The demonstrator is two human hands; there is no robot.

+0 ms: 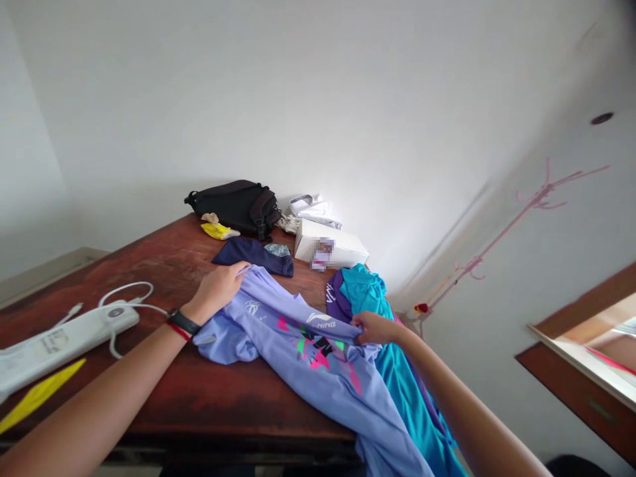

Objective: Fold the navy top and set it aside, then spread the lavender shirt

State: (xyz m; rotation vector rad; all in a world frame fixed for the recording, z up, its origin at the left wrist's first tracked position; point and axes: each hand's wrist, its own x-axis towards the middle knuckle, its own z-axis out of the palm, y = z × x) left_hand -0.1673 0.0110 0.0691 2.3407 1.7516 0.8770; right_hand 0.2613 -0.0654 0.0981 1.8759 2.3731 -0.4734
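Observation:
A lavender T-shirt (pixel 293 344) with a white logo and a pink, green and black print lies partly on the dark red-brown table (pixel 169 391) and hangs over its front edge. My left hand (pixel 218 288), with a black band and a red cord at the wrist, pinches the shirt's upper left part. My right hand (pixel 373 329) grips the fabric right of the print. Close by my right hand, a turquoise garment (pixel 370 291) and a purple one (pixel 336 295) are heaped at the table's right edge, partly hidden by the shirt.
A white power strip (pixel 64 344) with cables lies at left, near a yellow strip (pixel 42 395). Further back are a black bag (pixel 233 205), a yellow packet (pixel 216 230), dark blue cloth (pixel 253 255) and a white box (pixel 335 244). A pink coat rack (pixel 497 242) stands at right.

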